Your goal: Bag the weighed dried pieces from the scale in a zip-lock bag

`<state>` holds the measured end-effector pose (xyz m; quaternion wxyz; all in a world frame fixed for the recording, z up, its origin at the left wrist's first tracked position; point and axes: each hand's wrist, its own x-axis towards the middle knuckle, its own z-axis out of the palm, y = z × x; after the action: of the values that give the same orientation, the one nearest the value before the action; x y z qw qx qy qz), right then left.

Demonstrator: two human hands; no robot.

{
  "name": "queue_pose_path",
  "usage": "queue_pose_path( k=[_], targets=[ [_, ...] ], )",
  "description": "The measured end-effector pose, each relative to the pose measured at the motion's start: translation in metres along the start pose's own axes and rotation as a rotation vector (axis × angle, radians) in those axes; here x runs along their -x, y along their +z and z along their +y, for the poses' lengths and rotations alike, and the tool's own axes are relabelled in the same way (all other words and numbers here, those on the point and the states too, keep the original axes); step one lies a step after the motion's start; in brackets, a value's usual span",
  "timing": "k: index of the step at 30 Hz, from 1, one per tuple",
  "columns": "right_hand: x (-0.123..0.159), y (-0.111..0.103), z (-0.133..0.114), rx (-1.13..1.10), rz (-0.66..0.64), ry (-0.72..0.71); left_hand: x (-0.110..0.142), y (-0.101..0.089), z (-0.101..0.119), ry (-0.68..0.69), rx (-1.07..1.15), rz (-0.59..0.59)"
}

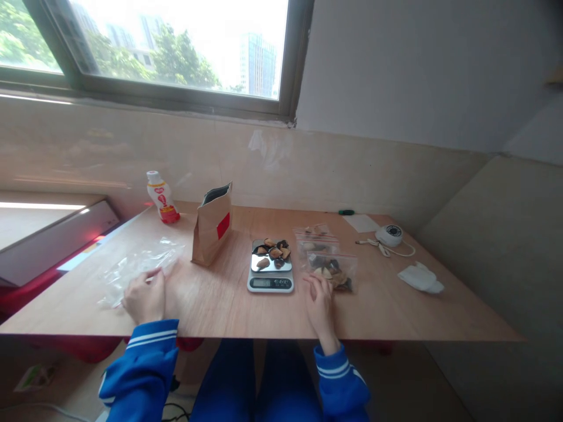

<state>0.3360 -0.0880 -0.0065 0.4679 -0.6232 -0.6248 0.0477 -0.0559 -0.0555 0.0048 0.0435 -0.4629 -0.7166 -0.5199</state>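
Brushing the zip bag with loosely spread fingers, the right hand could shove it into the digital scale and spill the dark pieces piled on top.

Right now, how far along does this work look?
Done: dark-and-tan pieces sit on the digital scale; the near zip bag and far zip bag hold more. In hand: the left hand rests on a clear plastic bag; the right hand touches the near zip bag. Left: the paper bag stands open.

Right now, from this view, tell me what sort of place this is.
Probably a plain indoor workroom, high up in a city building: a plywood table holds a digital scale and zip bags, and the window looks out on trees and high-rises.
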Motion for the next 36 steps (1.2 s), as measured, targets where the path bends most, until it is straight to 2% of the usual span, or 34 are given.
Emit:
queue_pose_path(
  k=[3, 7, 9, 11, 13, 15, 17, 20, 25, 30, 36],
  targets=[
    [0.001, -0.002, -0.015, -0.045, -0.021, -0.038, 0.002, -0.002, 0.01, -0.105, -0.114, 0.187],
    [0.011, -0.004, -0.057, -0.185, -0.157, -0.091, 0.01, -0.001, 0.036, -0.107, 0.037, 0.252],
    [0.019, -0.003, -0.083, -0.304, -0.272, -0.119, 0.023, -0.001, 0.054, -0.008, 0.1, 0.405],
    [0.029, -0.001, -0.109, -0.419, -0.373, -0.118, 0.044, -0.002, 0.073, 0.186, 0.12, 0.496],
    [0.037, 0.003, -0.132, -0.504, -0.444, -0.111, 0.073, -0.002, 0.091, 0.391, 0.199, 0.452],
    [0.042, 0.008, -0.148, -0.571, -0.457, -0.092, 0.102, -0.002, 0.107, 0.484, 0.313, 0.289],
    [0.044, 0.012, -0.156, -0.621, -0.416, -0.039, 0.127, -0.002, 0.121, 0.524, 0.432, 0.094],
    [0.04, 0.012, -0.155, -0.68, -0.335, 0.061, 0.146, -0.001, 0.135, 0.507, 0.519, -0.059],
    [0.025, -0.001, -0.136, -0.66, -0.228, 0.148, 0.14, 0.002, 0.14, 0.54, 0.597, -0.175],
    [0.01, -0.007, -0.128, -0.639, -0.267, 0.114, 0.12, 0.006, 0.139, 0.644, 0.556, -0.23],
    [-0.008, -0.009, -0.128, -0.745, -0.356, 0.125, 0.109, 0.021, 0.14, 0.672, 0.559, -0.09]
  ],
)
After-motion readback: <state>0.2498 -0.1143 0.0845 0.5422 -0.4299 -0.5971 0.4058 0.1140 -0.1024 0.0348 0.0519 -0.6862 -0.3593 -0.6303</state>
